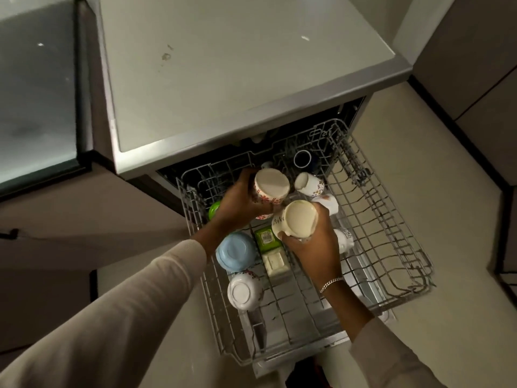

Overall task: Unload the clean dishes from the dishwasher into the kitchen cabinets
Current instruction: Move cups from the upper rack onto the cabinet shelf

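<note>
Two mugs are being held over the pulled-out dishwasher rack (391, 233) in the head view, one in each hand.

1. The left hand (237, 203) is gripping a floral mug (270, 186), with its fingers curling round the patterned wall. The mug's round cream face is pointing up at the camera.
2. The right hand (313, 245) is gripping a cream mug (296, 219) from below and behind, with fingers wrapping its side. A bracelet (331, 284) is sitting on that wrist.
3. The two mugs are nearly touching, above the middle of the rack. Whether they are still resting on the wires cannot be told.

Other dishes are lying in the rack:
- A blue bowl (236, 252) is sitting upside down just beside the left wrist, with a white floral bowl (243, 291) nearer the camera.
- A green container (267, 238) and a cream square container (275, 263) are standing between the two forearms.
- A patterned mug (309, 184) is lying on its side behind the held mugs, and a dark blue cup (302, 159) is sitting further back.

The rack is projecting from under a pale countertop (223, 65).
</note>
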